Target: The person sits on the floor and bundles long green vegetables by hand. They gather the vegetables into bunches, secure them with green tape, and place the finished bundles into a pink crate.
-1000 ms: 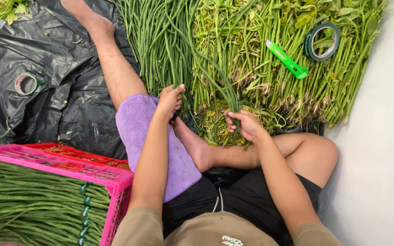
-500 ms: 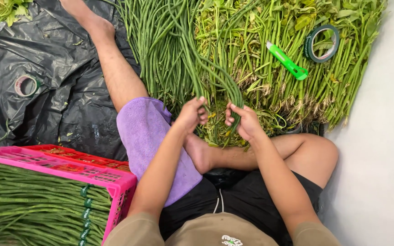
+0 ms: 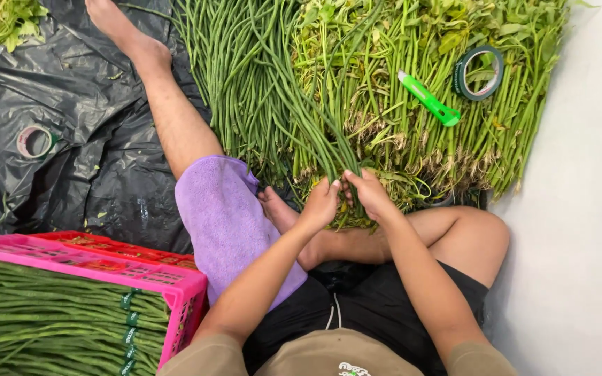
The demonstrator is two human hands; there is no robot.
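A: What lies nearest the camera?

B: A tan shirt at the bottom edge, mostly cut off, then black shorts. At lower left sits a pink plastic crate, with tied bundles of long green beans inside it; the frame cuts both off. A red crate behind it shows only as a thin strip.

A: And the hands?

B: Both meet above the folded leg. The left hand and the right hand close around a small bunch of long green bean stalks. The fingers of each hand are curled in on the stalk ends, thumbs nearly touching. How many stalks they grip is hard to make out, since the fingers cover the ends.

A: Where does that bunch run?

B: From the hands it slants up and left into the big loose heap of long beans, lying on the floor ahead. Where the held bunch stops and the heap begins I cannot tell.

A: What else is around?

B: A purple towel drapes over the outstretched left thigh; a bare foot is tucked just beside it, partly hidden by the left forearm. Right of the beans lies a pile of leafy green stalks with pale roots. On top rest a bright green utility knife and a dark green roll of tape, near each other. Far left, another tape roll sits on crumpled black plastic sheeting. The top-left greens are cut off.
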